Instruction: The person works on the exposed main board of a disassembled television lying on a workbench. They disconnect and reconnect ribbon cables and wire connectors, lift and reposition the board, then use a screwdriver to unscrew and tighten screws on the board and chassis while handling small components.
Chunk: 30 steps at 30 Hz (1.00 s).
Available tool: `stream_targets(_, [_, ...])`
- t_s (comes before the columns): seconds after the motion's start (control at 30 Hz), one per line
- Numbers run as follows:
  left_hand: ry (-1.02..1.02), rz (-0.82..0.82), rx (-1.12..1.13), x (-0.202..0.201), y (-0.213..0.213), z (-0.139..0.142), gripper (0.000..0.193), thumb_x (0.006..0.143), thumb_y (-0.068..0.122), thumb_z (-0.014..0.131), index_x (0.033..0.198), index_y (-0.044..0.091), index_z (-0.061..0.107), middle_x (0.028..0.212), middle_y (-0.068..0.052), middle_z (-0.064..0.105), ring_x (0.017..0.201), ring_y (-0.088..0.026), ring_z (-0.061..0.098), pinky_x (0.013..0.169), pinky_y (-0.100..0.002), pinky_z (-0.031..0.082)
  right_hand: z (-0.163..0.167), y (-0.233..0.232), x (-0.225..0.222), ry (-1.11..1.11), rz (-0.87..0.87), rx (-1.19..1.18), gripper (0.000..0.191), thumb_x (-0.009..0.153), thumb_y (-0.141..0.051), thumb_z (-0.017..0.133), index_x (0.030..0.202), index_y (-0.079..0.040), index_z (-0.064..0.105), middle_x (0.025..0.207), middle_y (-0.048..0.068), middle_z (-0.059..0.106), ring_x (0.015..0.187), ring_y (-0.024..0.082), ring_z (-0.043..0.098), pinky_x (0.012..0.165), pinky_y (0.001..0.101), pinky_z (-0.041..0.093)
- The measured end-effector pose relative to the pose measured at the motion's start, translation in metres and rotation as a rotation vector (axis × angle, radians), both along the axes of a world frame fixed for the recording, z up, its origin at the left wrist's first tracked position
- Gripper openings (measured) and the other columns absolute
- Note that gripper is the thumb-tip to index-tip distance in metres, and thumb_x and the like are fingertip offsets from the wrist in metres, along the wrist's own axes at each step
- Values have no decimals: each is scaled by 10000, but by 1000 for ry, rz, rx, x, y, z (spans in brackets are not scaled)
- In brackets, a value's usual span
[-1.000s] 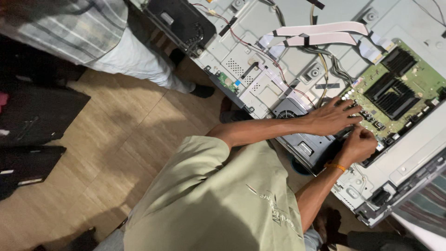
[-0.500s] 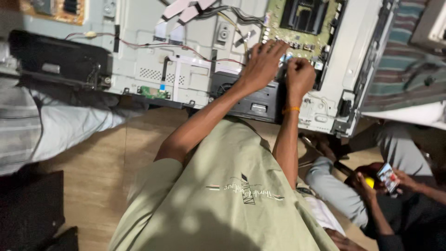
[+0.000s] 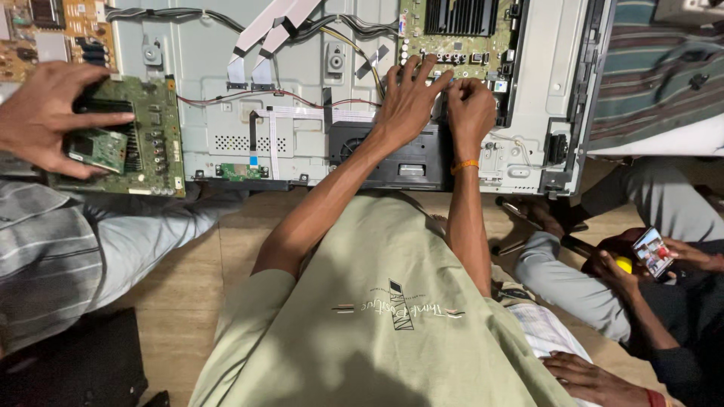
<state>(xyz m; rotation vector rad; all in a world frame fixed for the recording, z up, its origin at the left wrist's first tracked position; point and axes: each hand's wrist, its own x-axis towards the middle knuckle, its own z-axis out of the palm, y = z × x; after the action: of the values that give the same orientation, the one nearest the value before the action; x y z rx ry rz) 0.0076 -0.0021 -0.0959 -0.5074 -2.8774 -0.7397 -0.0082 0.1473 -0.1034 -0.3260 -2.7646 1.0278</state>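
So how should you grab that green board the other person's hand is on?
Probably by its bare edges, coming from the near long side. The green circuit board lies flat on the metal back panel, its face crowded with parts, and a co-worker's hand covers its left end.

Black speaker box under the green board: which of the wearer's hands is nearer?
Left. The left hand lies at the black speaker box's top edge, wrist over it. The right hand sits at its right end, fingers up on the green board.
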Motion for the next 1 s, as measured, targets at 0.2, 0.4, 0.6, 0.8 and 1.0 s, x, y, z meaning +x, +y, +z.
stream_targets(0.2, [15,62,-37,-4,11,-2,557,870,34,643,1406,164,565,1483,-180,452,1378,-424,386,1078,-616,307,2,1,2,-10,16,-40,187,895,-260,734,901,-79,780,772,85,751,693,278,734,641,391,543])
stream_targets(0.4, [32,64,0,-3,11,3,507,881,50,639,1379,128,588,1459,-169,469,1359,-411,405,1058,-585,323,5,0,-3,-63,-18,15,211,886,-286,736,892,-81,783,783,109,749,717,320,728,649,416,540])
stream_targets(0.6, [56,82,64,-2,10,8,496,874,30,636,1364,110,621,1459,-157,471,1355,-386,400,1069,-560,315,6,-3,-7,-126,-94,80,255,850,-342,750,902,-99,807,800,146,749,763,365,723,684,450,545])
stream_targets(0.8, [-17,91,11,-8,13,-3,479,810,74,636,1283,134,683,1456,-194,476,1363,-394,397,1057,-605,308,-12,3,-18,-159,-79,127,389,810,-469,788,855,-83,793,782,174,735,718,392,713,653,491,546])
stream_targets(1.0, [-66,120,-11,-15,14,-4,343,900,163,610,1221,214,721,1529,-163,476,1454,-374,397,1158,-612,302,-33,14,-29,-80,31,211,557,843,-551,854,726,-19,737,611,192,649,500,330,633,500,488,471])
